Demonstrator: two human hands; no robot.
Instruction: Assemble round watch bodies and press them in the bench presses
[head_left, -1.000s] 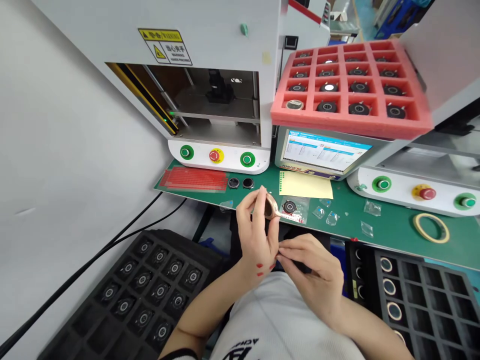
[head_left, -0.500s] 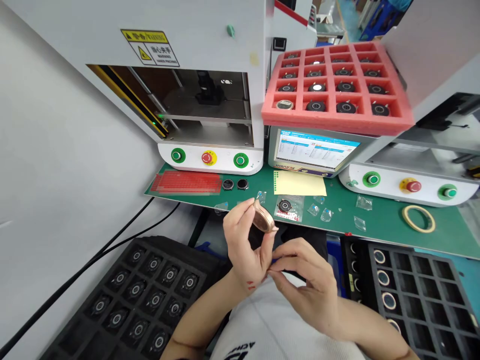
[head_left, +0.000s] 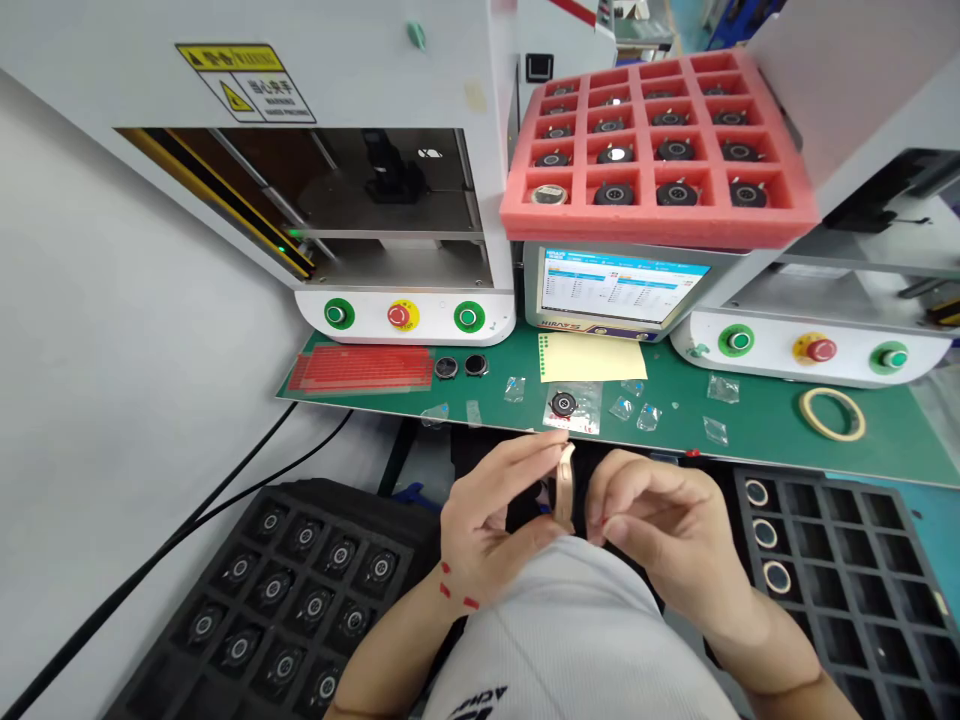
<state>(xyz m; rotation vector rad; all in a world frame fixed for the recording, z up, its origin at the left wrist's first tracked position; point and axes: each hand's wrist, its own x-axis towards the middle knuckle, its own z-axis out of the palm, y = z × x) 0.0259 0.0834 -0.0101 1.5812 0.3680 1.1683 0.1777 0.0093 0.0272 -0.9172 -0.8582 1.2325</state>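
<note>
My left hand grips a gold watch case by its edges between thumb and fingers. The case stands on edge, its side with a button facing me. Close to its right, my right hand is closed, thumb against fingertips. A tiny red piece shows at the pinch, too small to make out fully. Several small red marks sit on my left wrist. Beyond my hands, a black watch back lies on a clear plastic bag on the green mat.
Red strips and two watches lie at the mat's left. Tape roll lies right. Black foam trays flank me. A pink foam tray sits above the monitor, between two presses with buttons.
The watch case has moved right and down and turned edge-on. My right hand has moved right, away from my left wrist, and a red piece now shows at its fingertips. The view has shifted.
</note>
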